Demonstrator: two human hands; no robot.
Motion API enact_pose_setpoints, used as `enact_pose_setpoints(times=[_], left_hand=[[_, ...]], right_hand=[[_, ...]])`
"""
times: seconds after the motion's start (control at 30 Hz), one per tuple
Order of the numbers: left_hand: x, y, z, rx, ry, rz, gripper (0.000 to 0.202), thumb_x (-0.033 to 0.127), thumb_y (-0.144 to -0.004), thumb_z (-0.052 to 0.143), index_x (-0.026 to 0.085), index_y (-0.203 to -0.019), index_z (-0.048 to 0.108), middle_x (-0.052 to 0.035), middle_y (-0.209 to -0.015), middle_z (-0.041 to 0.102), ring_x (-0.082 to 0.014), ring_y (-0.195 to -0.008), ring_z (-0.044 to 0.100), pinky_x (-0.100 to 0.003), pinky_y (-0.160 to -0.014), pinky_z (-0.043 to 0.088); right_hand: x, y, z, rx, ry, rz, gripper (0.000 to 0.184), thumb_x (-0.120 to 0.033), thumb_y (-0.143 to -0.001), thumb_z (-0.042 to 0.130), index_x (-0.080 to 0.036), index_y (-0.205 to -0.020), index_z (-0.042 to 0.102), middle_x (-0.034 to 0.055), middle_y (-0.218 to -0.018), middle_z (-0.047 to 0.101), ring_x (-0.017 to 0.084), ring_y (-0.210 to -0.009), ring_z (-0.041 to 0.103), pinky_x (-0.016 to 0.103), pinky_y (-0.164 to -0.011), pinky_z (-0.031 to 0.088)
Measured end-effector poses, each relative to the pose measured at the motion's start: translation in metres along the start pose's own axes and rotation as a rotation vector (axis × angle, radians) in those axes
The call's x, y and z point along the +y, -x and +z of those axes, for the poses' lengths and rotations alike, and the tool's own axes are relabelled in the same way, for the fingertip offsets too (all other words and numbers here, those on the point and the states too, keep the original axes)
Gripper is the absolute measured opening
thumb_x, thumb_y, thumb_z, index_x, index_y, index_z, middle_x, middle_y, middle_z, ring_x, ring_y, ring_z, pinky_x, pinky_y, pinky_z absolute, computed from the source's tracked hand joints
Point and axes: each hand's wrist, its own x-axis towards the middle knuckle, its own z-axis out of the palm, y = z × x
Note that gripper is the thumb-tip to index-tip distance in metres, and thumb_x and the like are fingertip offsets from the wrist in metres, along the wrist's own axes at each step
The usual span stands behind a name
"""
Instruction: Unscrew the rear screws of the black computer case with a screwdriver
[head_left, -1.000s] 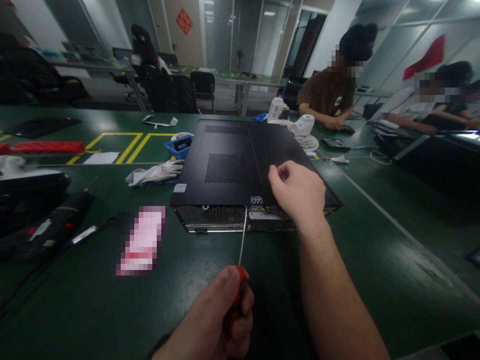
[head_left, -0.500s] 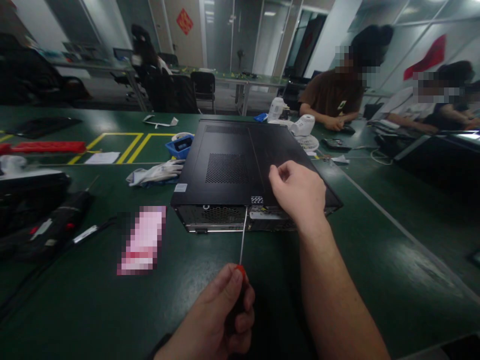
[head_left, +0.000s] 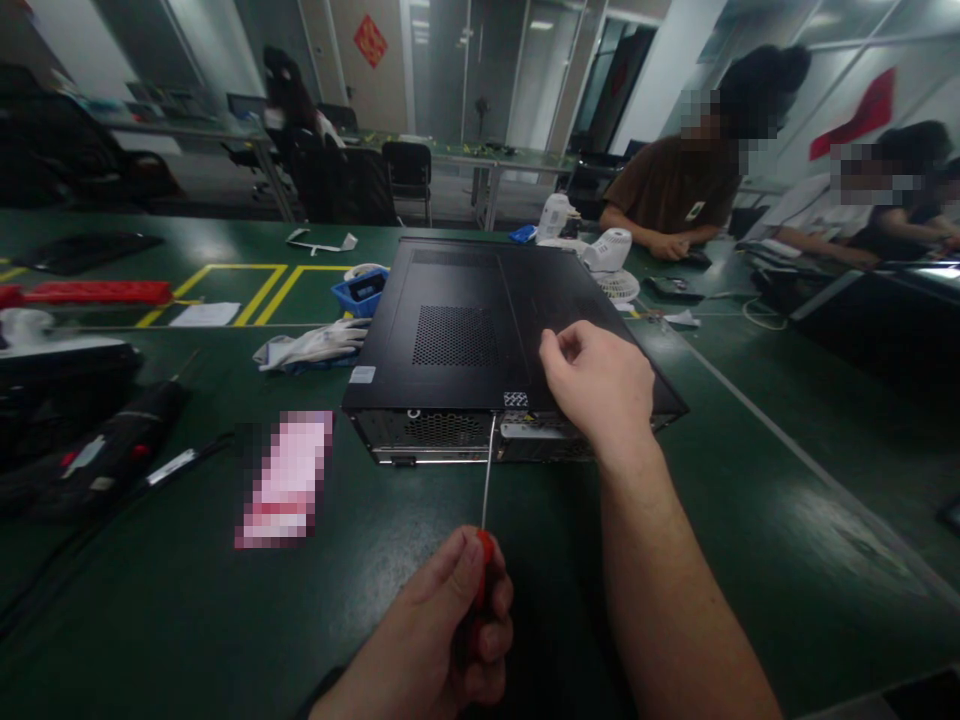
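At the near edge of the tabletop point(head_left: 750, 500), a rear-panel screw is being worked with the screwdriver point(head_left: 486, 480) gripped in the left hand point(head_left: 442, 640), while the computer case point(head_left: 480, 330), side cover not yet off, is steadied by the loosely curled right hand point(head_left: 600, 385).

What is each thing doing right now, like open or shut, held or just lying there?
Computer case: lying flat, cover on.
Screwdriver: held, tip against the case's back edge.
Left hand: closed around the red handle.
Right hand: resting on the case, loosely curled.
Work gloves: lying loose.
Blue tray: sitting beside the case.
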Motion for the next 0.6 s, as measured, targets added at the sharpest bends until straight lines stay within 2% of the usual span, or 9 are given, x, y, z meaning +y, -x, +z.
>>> enact_pose_setpoints(times=[0.1, 0.2, 0.27, 0.4, 0.5, 0.6], left_hand=[[-0.0002, -0.0007, -0.0015, -0.004, 0.0, -0.028, 0.04, 0.056, -0.09, 0.067, 0.018, -0.1, 0.06, 0.0015, -0.078, 0.054, -0.0057, -0.06, 0.048, -0.019, -0.052, 0.024], [-0.0014, -0.0015, -0.0038, -0.029, -0.015, -0.013, 0.041, 0.059, -0.093, 0.06, 0.02, -0.106, 0.06, 0.0035, -0.074, 0.052, -0.0045, -0.053, 0.042, -0.02, -0.049, 0.022], [-0.0018, -0.0015, -0.0041, -0.038, -0.02, 0.013, 0.038, 0.058, -0.092, 0.062, 0.022, -0.104, 0.058, 0.0049, -0.073, 0.051, -0.0037, -0.05, 0.037, -0.021, -0.048, 0.02], [0.0003, -0.0008, -0.0017, -0.014, -0.022, 0.007, 0.035, 0.05, -0.089, 0.07, 0.02, -0.092, 0.054, 0.0039, -0.079, 0.053, -0.0035, -0.056, 0.042, -0.02, -0.05, 0.021], [0.0019, -0.0004, -0.0007, -0.016, -0.02, -0.017, 0.037, 0.054, -0.091, 0.066, 0.018, -0.098, 0.06, 0.0019, -0.08, 0.053, -0.0048, -0.06, 0.046, -0.019, -0.051, 0.023], [0.0015, 0.0002, -0.0011, -0.028, -0.022, -0.014, 0.041, 0.057, -0.09, 0.065, 0.02, -0.105, 0.061, 0.0023, -0.079, 0.052, -0.0049, -0.058, 0.044, -0.019, -0.051, 0.022]], right_hand=[[-0.0003, -0.0001, -0.0003, -0.008, 0.004, 0.004, 0.033, -0.049, -0.095, 0.052, -0.024, -0.08, 0.068, 0.0056, -0.082, 0.072, 0.022, -0.075, 0.061, 0.033, -0.062, 0.03], [-0.0004, -0.0005, -0.0001, -0.011, 0.004, 0.009, 0.034, -0.049, -0.095, 0.052, -0.024, -0.08, 0.068, 0.0058, -0.082, 0.072, 0.022, -0.075, 0.061, 0.033, -0.062, 0.03], [-0.0004, -0.0007, 0.0, -0.013, 0.003, 0.008, 0.034, -0.049, -0.096, 0.052, -0.024, -0.08, 0.068, 0.0057, -0.082, 0.072, 0.022, -0.075, 0.061, 0.033, -0.062, 0.03], [0.0, -0.0006, 0.0002, -0.008, 0.007, -0.002, 0.034, -0.049, -0.096, 0.051, -0.023, -0.081, 0.068, 0.0058, -0.082, 0.072, 0.022, -0.075, 0.061, 0.032, -0.062, 0.03], [0.0006, -0.0004, 0.0009, 0.001, 0.003, -0.005, 0.034, -0.049, -0.096, 0.052, -0.023, -0.08, 0.068, 0.0056, -0.081, 0.072, 0.021, -0.074, 0.06, 0.032, -0.062, 0.029], [0.0007, -0.0002, 0.0012, 0.005, 0.0, -0.007, 0.034, -0.048, -0.096, 0.052, -0.023, -0.08, 0.068, 0.0054, -0.081, 0.072, 0.021, -0.073, 0.06, 0.032, -0.062, 0.029]])
